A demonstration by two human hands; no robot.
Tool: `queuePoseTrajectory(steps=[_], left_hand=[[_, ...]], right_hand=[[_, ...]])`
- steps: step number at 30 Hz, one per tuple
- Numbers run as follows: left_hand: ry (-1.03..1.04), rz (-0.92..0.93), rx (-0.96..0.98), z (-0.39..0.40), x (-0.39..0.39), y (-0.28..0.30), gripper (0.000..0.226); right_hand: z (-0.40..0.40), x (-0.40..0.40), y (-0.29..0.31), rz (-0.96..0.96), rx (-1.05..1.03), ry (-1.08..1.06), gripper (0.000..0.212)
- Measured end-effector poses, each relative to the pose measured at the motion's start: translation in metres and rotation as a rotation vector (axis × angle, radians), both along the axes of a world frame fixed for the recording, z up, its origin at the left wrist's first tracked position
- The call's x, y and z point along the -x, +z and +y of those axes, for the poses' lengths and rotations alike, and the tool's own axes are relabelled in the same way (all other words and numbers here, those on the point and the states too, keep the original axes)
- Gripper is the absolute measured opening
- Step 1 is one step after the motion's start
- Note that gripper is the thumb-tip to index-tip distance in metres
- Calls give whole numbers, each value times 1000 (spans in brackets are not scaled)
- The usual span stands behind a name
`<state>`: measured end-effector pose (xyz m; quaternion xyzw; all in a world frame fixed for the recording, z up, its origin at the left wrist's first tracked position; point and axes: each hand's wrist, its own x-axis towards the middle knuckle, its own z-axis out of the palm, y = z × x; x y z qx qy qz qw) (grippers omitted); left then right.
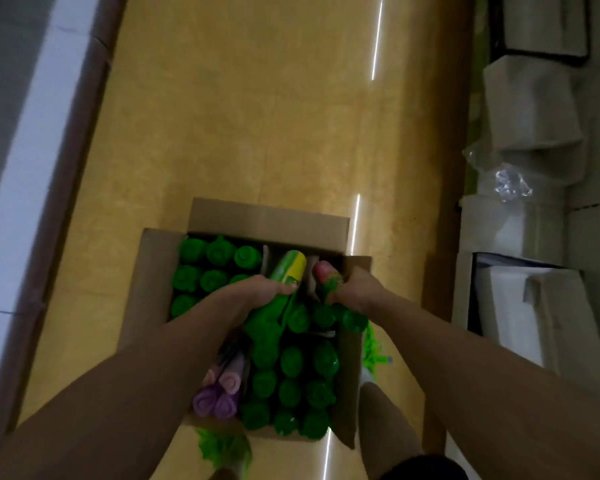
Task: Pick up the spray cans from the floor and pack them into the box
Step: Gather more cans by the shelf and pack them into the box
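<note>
Cardboard box (160, 271) sat open on the yellow floor (257, 116), flaps out; left block of the box held upright green-capped cans (201, 268), packed cap to cap; purple-capped cans (219, 393) lay tilted near the front left; left hand (257, 292) was curled round a green-and-yellow can (290, 266), base pointing away and up, can tilted over an unfilled slot by a cardboard divider (265, 261); right hand (355, 289) gripped a pink-ended can (326, 277) the same way, just beside the first, at the box's right wall; more green caps (291, 372) filled the near right rows; white packages (530, 109) and crinkled plastic (510, 181) lay well apart at far right. Judged: cans were rigid metal cylinders, light to moderate, smooth and likely slippery, so best held round mid-body with a full wrap, not by the plastic cap, which could pop off; dent risk low, but they needed lowering straight into the divider cells; frame was blurred, so finger detail was unclear.
</note>
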<state>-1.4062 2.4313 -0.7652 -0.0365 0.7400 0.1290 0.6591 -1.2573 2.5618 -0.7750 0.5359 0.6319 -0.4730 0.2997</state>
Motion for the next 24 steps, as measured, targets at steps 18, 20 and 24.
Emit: queuePoseTrajectory(steps=[18, 20, 24], left_hand=[[-532, -12, 136, 70, -22, -179, 40], [-519, -37, 113, 73, -19, -183, 39], [-335, -159, 118, 71, -17, -185, 21]], right_hand=[[1, 22, -162, 21, -9, 640, 53], [0, 23, -166, 36, -5, 671, 54], [9, 20, -164, 45, 60, 703, 66]])
